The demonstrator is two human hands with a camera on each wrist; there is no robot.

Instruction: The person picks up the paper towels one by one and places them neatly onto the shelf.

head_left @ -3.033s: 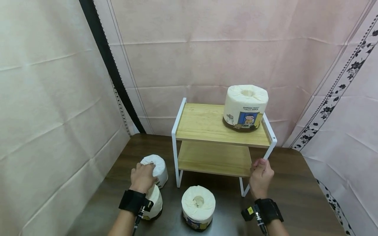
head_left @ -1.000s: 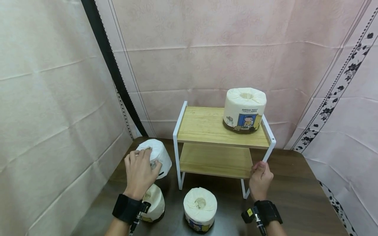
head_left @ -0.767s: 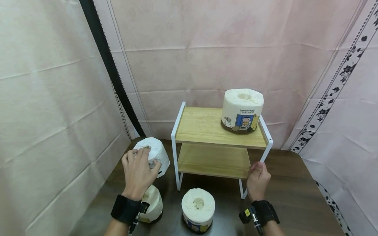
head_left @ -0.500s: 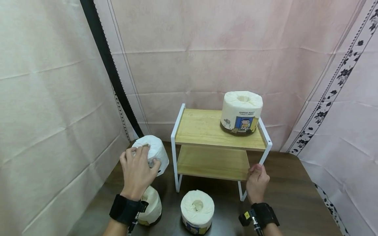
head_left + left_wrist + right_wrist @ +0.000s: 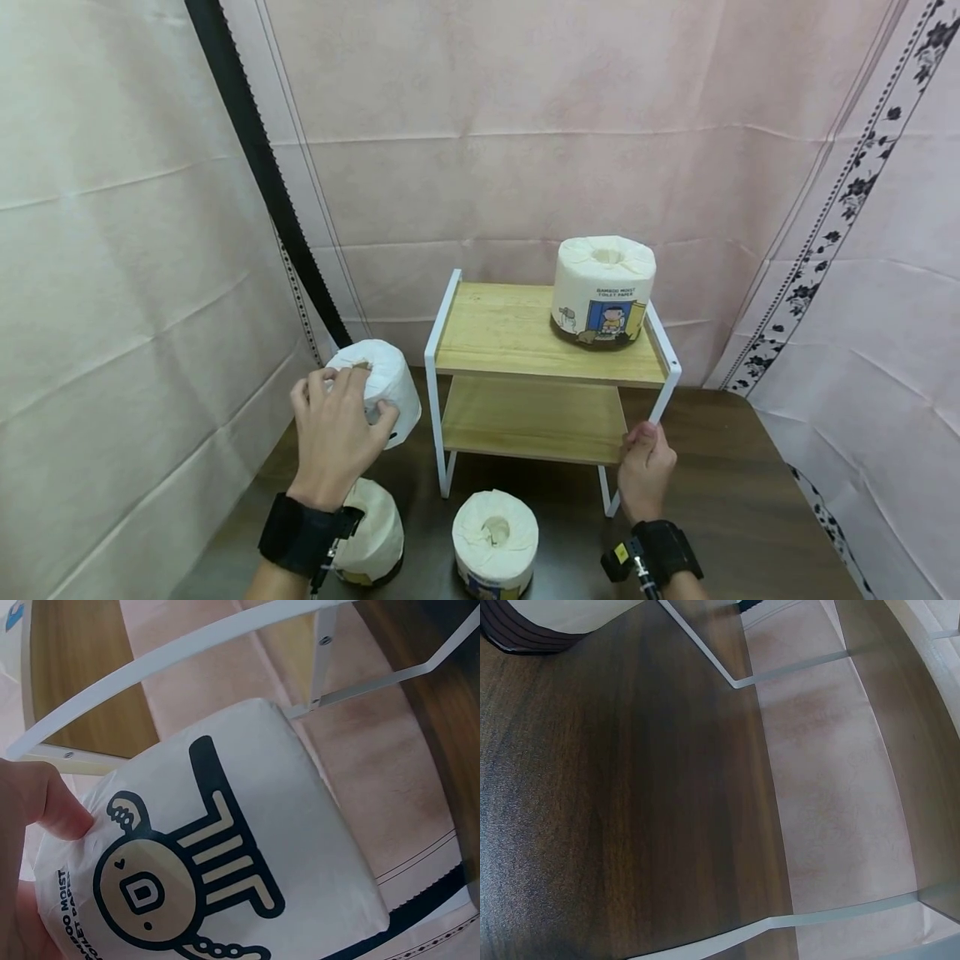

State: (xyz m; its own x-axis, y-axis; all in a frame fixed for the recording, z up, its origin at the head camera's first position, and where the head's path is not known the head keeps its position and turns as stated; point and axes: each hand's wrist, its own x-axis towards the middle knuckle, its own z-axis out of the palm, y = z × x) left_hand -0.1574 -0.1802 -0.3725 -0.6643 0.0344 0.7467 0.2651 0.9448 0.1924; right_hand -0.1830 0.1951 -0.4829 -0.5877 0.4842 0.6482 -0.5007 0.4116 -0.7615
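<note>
My left hand (image 5: 337, 425) grips a toilet paper roll (image 5: 390, 383) by its top, fingers at the core hole and thumb on the side. The roll is tilted and held up to the left of a small two-tier shelf (image 5: 495, 325) with wood boards and white metal legs. In the left wrist view a black-and-beige cartoon shows on the roll's wrapper (image 5: 315, 825), with the thumb (image 5: 64, 810) pressed on it. My right hand (image 5: 647, 471) holds the shelf's right front leg, just below the upper board; the right wrist view does not show that hand.
Another roll (image 5: 603, 287) stands on the upper board's right side. Two more rolls stand on the dark wood table (image 5: 735, 517): one (image 5: 375, 533) near my left wrist, one (image 5: 495, 533) in front of the shelf. Cloth hangings (image 5: 525, 183) close in the back and sides.
My left hand has lifted the toilet paper roll from the table and tilted it. My right hand keeps its hold on the shelf leg. The head view has shifted slightly.
</note>
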